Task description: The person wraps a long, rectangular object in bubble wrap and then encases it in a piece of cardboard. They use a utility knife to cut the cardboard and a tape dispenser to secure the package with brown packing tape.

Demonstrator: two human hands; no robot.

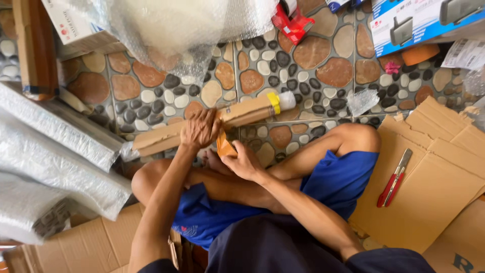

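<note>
A long narrow parcel wrapped in brown cardboard lies across the pebble-pattern floor in front of my crossed legs, with yellow tape and bubble wrap at its right end. My left hand presses down on its middle. My right hand holds a roll of brown packing tape against the parcel's near side, just below my left hand.
A red utility knife rests on flattened cardboard sheets at my right. Rolls of bubble wrap lie at the left and more bubble wrap at the top. A red tape dispenser and blue-and-white boxes sit beyond.
</note>
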